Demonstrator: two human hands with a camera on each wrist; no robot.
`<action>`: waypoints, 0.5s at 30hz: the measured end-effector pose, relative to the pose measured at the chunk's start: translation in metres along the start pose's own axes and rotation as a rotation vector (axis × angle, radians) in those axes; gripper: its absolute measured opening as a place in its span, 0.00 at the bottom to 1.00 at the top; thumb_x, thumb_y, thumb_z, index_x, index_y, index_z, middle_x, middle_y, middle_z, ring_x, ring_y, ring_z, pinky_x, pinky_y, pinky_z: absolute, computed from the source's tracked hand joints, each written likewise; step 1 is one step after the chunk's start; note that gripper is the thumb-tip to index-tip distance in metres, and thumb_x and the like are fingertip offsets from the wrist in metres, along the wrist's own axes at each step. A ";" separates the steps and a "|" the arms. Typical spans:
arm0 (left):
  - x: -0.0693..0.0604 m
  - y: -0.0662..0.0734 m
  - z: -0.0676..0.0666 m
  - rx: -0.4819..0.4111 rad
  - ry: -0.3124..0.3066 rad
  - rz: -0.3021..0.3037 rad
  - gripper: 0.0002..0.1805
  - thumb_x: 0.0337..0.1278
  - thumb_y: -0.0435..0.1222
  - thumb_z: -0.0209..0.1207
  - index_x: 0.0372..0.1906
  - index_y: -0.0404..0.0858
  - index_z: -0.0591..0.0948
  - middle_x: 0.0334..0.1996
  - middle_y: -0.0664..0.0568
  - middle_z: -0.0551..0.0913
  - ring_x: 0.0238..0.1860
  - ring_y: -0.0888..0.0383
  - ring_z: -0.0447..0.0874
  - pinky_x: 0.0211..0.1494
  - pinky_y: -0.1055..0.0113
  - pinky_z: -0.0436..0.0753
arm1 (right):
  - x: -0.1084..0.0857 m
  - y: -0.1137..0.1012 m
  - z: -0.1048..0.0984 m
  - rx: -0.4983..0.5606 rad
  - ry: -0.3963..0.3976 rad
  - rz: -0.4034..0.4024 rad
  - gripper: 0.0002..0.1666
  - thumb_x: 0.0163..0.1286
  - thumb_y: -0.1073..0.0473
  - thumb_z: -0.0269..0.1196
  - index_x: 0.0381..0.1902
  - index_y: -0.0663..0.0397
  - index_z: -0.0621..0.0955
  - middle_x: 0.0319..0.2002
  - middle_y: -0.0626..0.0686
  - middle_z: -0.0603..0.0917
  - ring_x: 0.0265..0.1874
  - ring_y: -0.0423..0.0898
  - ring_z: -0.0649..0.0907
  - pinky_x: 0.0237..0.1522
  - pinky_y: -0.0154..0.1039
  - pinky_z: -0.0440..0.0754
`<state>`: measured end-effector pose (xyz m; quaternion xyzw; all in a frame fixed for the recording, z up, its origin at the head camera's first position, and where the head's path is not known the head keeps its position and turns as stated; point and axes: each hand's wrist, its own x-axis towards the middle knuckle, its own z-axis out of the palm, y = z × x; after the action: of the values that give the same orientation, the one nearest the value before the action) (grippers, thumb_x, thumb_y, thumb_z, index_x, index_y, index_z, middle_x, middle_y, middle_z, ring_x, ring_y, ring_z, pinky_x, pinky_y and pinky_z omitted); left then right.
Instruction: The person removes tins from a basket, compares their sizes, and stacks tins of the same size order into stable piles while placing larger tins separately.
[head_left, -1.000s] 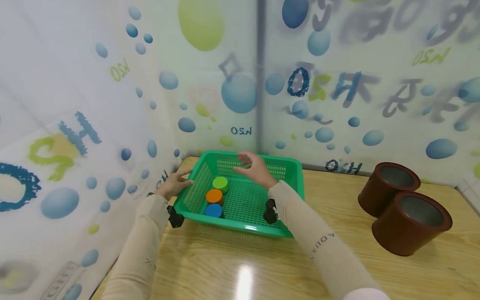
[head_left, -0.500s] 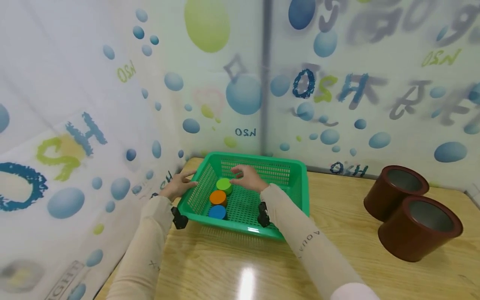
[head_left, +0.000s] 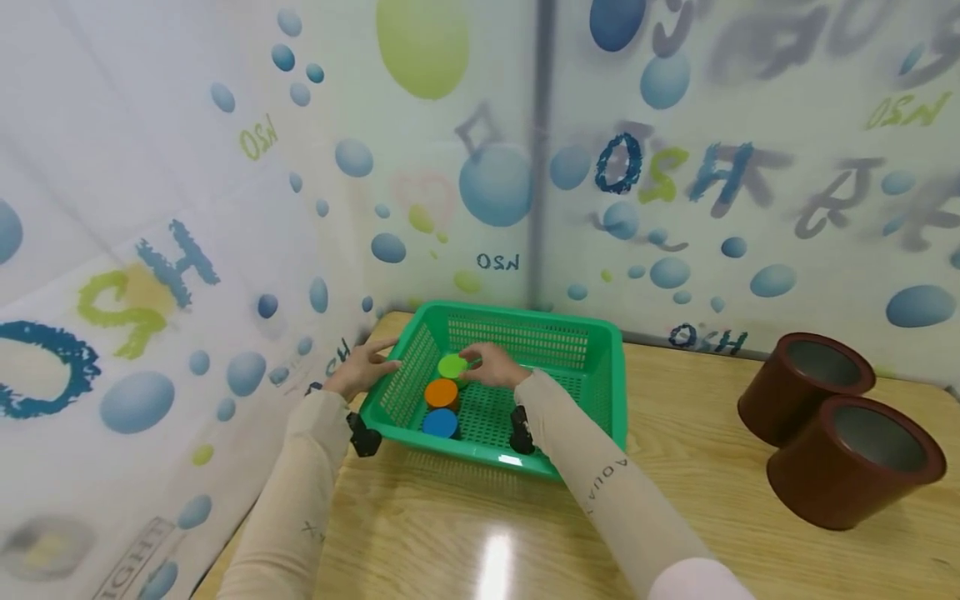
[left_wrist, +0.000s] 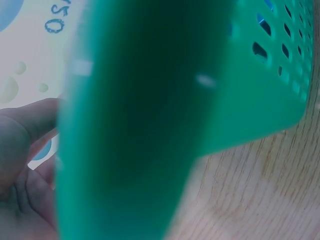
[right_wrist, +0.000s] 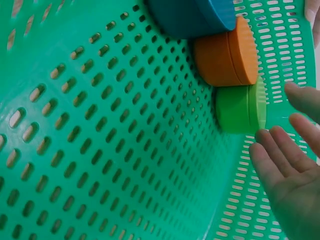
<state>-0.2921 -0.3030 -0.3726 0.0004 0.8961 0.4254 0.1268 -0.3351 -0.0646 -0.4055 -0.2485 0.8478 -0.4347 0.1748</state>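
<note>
A green basket holds a lime green round container, an orange one and a blue one in a row along its left side. My right hand is inside the basket beside the lime green container; in the right wrist view, the fingers of the hand are spread, their tips close to the lime green lid. Whether they touch it, I cannot tell. On the basket's left rim rests my left hand, fingers extended; in the left wrist view the rim hides part of that hand.
Two dark brown cylindrical containers, one behind and one in front, stand on the wooden table to the right. A patterned sheet hangs behind the table and along its left side.
My right hand has moved left and down within the basket, to the lime green container. The left hand stays at the left rim. The head view has shifted slightly.
</note>
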 end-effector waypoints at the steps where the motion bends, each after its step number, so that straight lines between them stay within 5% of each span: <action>1: 0.000 0.001 0.000 0.001 0.002 0.000 0.31 0.63 0.38 0.49 0.68 0.42 0.54 0.58 0.28 0.60 0.52 0.37 0.68 0.48 0.49 0.74 | 0.001 0.000 0.000 0.000 -0.008 0.002 0.26 0.61 0.63 0.59 0.58 0.63 0.69 0.55 0.61 0.71 0.51 0.55 0.73 0.46 0.41 0.75; 15: 0.001 0.000 0.002 -0.033 0.013 -0.014 0.30 0.62 0.37 0.50 0.68 0.42 0.56 0.55 0.31 0.66 0.45 0.44 0.75 0.43 0.55 0.77 | 0.007 0.001 0.008 -0.031 -0.028 0.049 0.32 0.63 0.63 0.58 0.64 0.61 0.61 0.63 0.58 0.61 0.56 0.55 0.68 0.50 0.46 0.71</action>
<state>-0.2929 -0.3013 -0.3735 -0.0108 0.8899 0.4390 0.1239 -0.3370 -0.0726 -0.4115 -0.2362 0.8579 -0.4134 0.1933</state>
